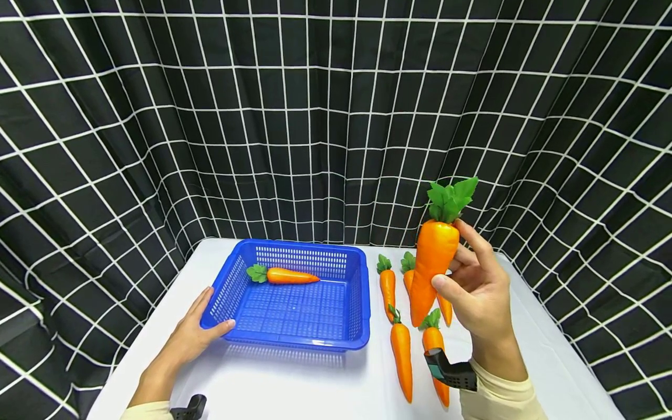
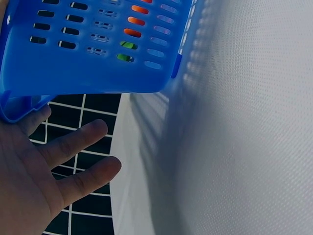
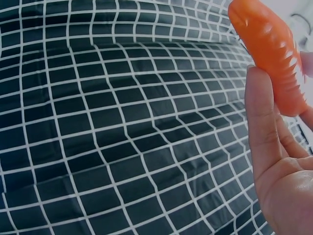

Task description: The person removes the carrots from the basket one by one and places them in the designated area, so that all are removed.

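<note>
Upright in front of my right hand (image 1: pixel 480 286) is a large orange carrot (image 1: pixel 434 256) with green leaves on top. The right thumb and fingers pinch it from the side, above the table; the right wrist view shows the carrot's ridged body (image 3: pixel 269 49) against the fingers. My left hand (image 1: pixel 191 332) rests on the near left corner of a blue plastic basket (image 1: pixel 294 344), thumb over the rim. Seen from the left wrist, its other fingers are straight and spread beside the basket. One smaller carrot (image 1: pixel 291 276) lies inside the basket, leaves to the left.
Several smaller carrots lie right of the basket, among them a far carrot (image 1: pixel 387 289), a near carrot (image 1: pixel 402 359) and one partly behind the right wrist (image 1: pixel 433 339). They lie on a white-covered table (image 1: pixel 273 385). Black cloth with a white grid (image 1: pixel 320 128) surrounds it.
</note>
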Tool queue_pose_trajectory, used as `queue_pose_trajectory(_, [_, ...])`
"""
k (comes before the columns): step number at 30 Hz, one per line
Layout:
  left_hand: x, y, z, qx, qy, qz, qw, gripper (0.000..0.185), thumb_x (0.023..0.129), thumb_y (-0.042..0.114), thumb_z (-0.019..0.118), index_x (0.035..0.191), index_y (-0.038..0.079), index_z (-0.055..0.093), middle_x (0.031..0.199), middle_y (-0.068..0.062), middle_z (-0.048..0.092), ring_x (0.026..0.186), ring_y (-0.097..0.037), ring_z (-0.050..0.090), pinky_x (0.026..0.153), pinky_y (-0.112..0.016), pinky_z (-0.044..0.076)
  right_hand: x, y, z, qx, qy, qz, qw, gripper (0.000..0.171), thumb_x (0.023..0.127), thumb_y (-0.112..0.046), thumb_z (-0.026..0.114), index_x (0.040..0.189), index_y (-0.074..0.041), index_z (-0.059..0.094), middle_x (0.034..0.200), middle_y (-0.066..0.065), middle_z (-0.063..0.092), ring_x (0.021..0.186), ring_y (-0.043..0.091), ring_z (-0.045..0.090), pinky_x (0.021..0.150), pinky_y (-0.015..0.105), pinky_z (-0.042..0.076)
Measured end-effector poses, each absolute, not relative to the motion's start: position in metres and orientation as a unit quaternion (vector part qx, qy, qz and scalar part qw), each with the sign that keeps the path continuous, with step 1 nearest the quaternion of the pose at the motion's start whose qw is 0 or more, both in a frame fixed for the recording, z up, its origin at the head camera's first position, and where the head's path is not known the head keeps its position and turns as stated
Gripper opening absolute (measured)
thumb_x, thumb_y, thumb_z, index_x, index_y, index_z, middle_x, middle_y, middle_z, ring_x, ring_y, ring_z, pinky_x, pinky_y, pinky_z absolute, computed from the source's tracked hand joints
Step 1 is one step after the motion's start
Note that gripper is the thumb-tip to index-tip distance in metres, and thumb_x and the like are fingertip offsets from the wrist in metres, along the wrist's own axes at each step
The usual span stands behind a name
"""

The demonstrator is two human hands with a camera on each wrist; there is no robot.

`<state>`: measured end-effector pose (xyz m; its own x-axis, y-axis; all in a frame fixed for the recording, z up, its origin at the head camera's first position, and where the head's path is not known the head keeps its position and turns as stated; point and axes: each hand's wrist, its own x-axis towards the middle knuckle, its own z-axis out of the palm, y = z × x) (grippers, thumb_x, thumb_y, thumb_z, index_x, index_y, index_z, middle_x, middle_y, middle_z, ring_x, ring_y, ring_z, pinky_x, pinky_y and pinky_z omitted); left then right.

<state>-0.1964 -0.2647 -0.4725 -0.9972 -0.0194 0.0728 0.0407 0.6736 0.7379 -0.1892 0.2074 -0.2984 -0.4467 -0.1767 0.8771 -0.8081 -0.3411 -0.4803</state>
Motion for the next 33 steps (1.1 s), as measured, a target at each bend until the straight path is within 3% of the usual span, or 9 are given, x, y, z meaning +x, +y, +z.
queue_pose_trajectory(17, [-0.197, -0.266, -0.472, -0.010, -0.914, -0.403, 0.042, 0.101, 0.084, 0.042, 0.073, 0.155, 0.006, 0.012, 0.158, -0.019, 0.008, 0.139, -0.050, 0.011, 0.104, -0.069, 0.014, -0.181, 0.244, -0.314, 0.419, -0.542, 0.688, 0.238, 0.071, 0.082, 0.022, 0.057, 0.145, 0.009, 0.027, 0.121, 0.028, 0.055, 0.101, 0.031, 0.063, 0.084, 0.034, 0.053])
queue_pose_trajectory(33, [-0.196, -0.266, -0.473, -0.006, -0.916, -0.399, 0.038, 0.101, 0.084, 0.044, 0.072, 0.155, 0.007, 0.011, 0.159, -0.019, 0.008, 0.138, -0.050, 0.012, 0.104, -0.069, 0.014, -0.174, 0.275, -0.337, 0.367, -0.565, 0.699, 0.239, 0.071, 0.081, 0.029, 0.051, 0.145, 0.014, 0.023, 0.125, 0.027, 0.055, 0.103, 0.030, 0.064, 0.083, 0.035, 0.052])
